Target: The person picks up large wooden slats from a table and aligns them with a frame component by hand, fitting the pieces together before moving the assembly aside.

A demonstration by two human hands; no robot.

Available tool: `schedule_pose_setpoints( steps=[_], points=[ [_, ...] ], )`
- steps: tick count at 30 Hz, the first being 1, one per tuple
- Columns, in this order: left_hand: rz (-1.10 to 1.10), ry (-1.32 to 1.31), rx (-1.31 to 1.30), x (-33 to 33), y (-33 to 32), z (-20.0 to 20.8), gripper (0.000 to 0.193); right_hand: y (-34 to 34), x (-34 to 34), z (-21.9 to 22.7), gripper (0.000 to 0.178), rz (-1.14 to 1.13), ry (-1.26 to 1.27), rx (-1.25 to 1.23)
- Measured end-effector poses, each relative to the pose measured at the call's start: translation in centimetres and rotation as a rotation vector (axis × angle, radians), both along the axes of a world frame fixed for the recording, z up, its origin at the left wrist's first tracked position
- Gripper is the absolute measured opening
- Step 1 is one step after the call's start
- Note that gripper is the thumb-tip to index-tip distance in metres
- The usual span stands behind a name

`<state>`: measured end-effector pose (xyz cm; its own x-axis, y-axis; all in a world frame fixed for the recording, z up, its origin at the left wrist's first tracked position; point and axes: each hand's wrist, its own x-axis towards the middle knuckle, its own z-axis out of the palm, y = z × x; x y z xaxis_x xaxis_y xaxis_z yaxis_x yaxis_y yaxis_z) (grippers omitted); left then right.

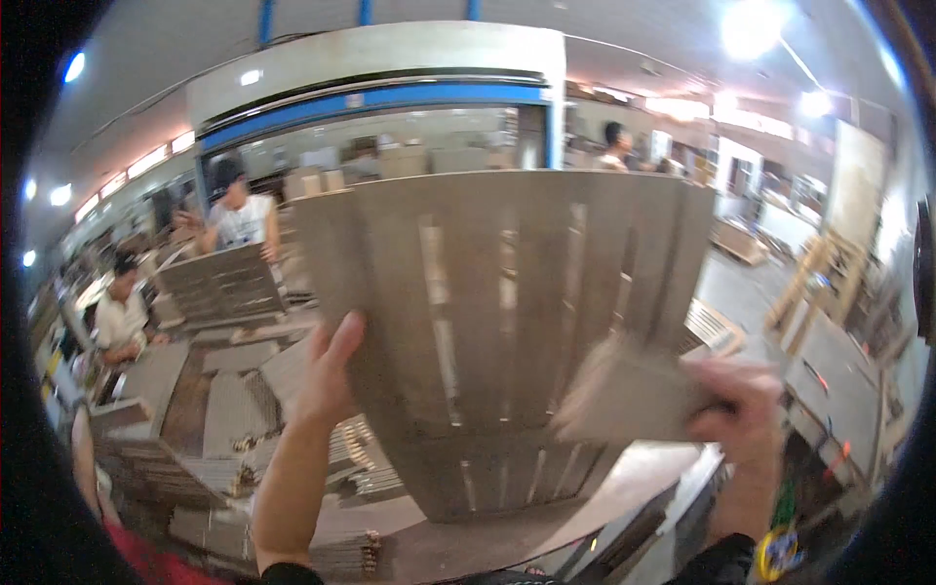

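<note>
A large grey-brown slatted panel [473,322] stands upright in front of me, light showing through its long slots. At its left edge is my left hand [330,375], thumb showing on the near side and the other fingers hidden by the panel; it grips that edge. My right hand [736,395], smeared by motion, is closed on the right end of a flat grey-brown sheet [639,395]. That blurred sheet lies over the lower right of the panel; I cannot tell whether it touches it or what it is made of.
Stacks of slatted wooden pieces [239,409] lie to the left. Farther back, one person [244,219] holds another slatted panel [222,283], and a second person [122,312] sits left. A grey-topped bench [829,390] and a wooden frame [814,278] stand right. A yellow tape measure [778,554] is bottom right.
</note>
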<state>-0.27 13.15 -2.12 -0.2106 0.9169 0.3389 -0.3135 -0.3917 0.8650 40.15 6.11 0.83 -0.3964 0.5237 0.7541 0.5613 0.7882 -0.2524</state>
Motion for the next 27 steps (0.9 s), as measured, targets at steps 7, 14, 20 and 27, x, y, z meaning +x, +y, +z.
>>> schedule_pose_setpoints(
  steps=[7, 14, 20, 27],
  points=[
    [0.004, 0.081, 0.247, -2.7, 0.7, 8.1, 0.059, 2.9, -8.6, 16.2, 0.039, -0.215, -0.035, 0.503],
    [-0.054, 0.257, 0.589, -2.0, -0.4, 10.3, 0.06, 6.2, -16.4, 20.6, 0.039, 0.109, -0.309, 0.362],
    [0.313, 0.395, 0.6, -3.7, 1.4, 8.6, 0.048, 7.0, -18.4, 20.7, 0.038, 0.073, -0.371, 0.421],
    [0.283, 0.293, 0.653, -0.4, -2.1, 10.9, 0.029, 7.5, -17.4, 20.3, 0.035, 0.139, -0.213, 0.344]
  ],
)
